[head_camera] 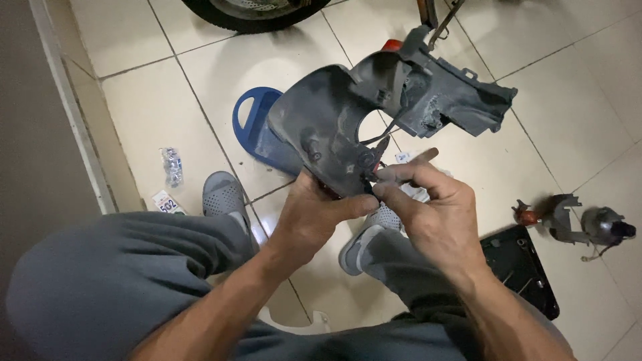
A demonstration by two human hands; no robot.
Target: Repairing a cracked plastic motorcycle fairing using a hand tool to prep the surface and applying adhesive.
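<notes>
Seated over a tiled floor (167,100), you grip the lower edge of a dark grey plastic cover (334,120) in your left hand (311,217), while your right hand (435,207) pinches a thin wire (374,175) at the cover's underside, above a blue stool (251,124).

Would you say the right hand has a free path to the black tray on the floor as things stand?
Probably yes. The black tray lies on the tiles just beside the right forearm, with nothing over it. But the right hand is pinching a tool at the grey panel, so it would have to let go first.
</notes>
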